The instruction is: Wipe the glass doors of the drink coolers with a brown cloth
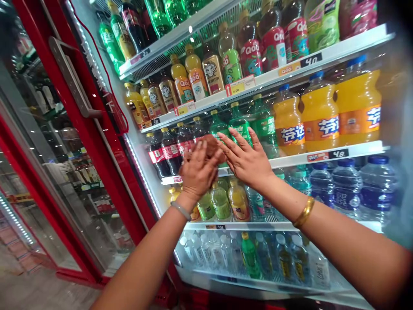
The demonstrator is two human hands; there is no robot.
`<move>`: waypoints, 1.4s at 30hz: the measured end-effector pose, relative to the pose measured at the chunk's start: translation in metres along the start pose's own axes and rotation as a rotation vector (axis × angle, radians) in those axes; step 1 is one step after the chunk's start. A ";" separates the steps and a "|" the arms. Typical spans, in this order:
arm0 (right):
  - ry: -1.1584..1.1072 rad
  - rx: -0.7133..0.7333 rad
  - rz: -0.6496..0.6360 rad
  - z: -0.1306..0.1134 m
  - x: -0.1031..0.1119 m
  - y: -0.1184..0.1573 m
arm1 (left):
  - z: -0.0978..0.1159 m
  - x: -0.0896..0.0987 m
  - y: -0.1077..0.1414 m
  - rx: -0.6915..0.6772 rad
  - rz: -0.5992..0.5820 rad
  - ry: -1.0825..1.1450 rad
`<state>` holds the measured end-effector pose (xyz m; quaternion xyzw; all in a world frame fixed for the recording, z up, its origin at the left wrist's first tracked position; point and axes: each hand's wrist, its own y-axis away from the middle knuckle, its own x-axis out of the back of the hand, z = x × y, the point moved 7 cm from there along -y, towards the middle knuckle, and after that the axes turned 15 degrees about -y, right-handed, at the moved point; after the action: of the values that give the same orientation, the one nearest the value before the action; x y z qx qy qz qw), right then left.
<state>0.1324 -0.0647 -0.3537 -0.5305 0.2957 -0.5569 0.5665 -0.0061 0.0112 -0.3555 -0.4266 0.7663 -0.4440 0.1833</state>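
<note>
Fingers slightly bent, my left hand (197,168) is against a crumpled, brown, cloth-like thing (209,144), partly hidden and blurred, in front of the cola bottles (169,146). A grey bangle (181,211) circles the left wrist. My right hand (248,159) is beside it with its fingers spread, before the green soda bottles (240,122). It holds nothing that I can see; its fingertips come close to the brown thing. A gold bracelet (303,212) is on the right wrist.
The lit drinks cooler has bottles on several shelves. Large orange soda bottles (319,114) stand to the right, water bottles (346,187) below them. White shelf edges (285,160) carry price tags. At left is a red-framed glass door (122,185) with a long handle (72,77).
</note>
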 end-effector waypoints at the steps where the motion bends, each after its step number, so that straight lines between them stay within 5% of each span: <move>1: 0.011 0.004 0.008 -0.001 -0.001 0.000 | -0.014 0.001 -0.004 0.130 0.013 -0.018; 3: 0.014 0.008 0.025 -0.001 -0.002 -0.001 | -0.020 0.002 -0.006 0.376 0.030 -0.053; 5: -0.009 0.001 0.038 0.000 -0.002 -0.001 | 0.001 0.000 -0.002 0.502 0.026 -0.078; 8: -0.038 0.021 0.024 0.005 0.001 0.002 | 0.040 -0.002 0.003 0.384 0.010 -0.115; 12: -0.010 0.030 -0.010 0.018 0.017 0.012 | 0.047 -0.004 -0.008 0.066 -0.030 -0.031; 15: 0.024 -0.060 0.037 0.027 0.032 0.021 | 0.037 -0.002 -0.021 0.349 0.005 -0.036; 17: 0.047 -0.116 0.098 0.028 0.040 0.027 | 0.056 0.000 -0.024 0.424 0.050 -0.041; 20: 0.094 -0.206 0.183 0.030 0.049 0.039 | 0.091 0.001 -0.033 0.181 0.081 -0.015; 23: 0.118 -0.263 0.192 0.034 0.054 0.049 | 0.094 0.003 -0.045 -0.164 0.041 0.055; 24: 0.118 -0.268 0.193 0.035 0.056 0.050 | 0.082 0.003 -0.050 -0.120 0.017 0.037; 26: 0.108 -0.270 0.213 0.038 0.062 0.051 | 0.057 0.004 -0.057 0.185 -0.009 -0.012; 28: 0.075 -0.255 0.243 0.042 0.069 0.049 | 0.062 0.002 -0.056 0.398 0.003 -0.044; 30: 0.029 -0.206 0.254 0.046 0.075 0.049 | 0.097 -0.003 -0.053 0.414 0.027 -0.072; 34: 0.006 -0.099 0.221 0.058 0.089 0.055 | 0.152 -0.005 -0.047 0.220 0.092 -0.106; 37: 0.082 -0.070 0.165 0.065 0.098 0.064 | 0.140 0.002 -0.054 0.111 0.107 -0.077; 40: 0.156 -0.073 0.126 0.070 0.104 0.070 | 0.113 0.003 -0.061 0.364 0.053 -0.068; 42: 0.169 -0.070 0.112 0.072 0.105 0.072 | 0.122 0.001 -0.060 0.521 0.021 -0.040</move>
<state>0.2432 -0.1574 -0.3752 -0.4839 0.3910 -0.5562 0.5510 0.1034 -0.0677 -0.3703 -0.3655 0.6269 -0.6160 0.3066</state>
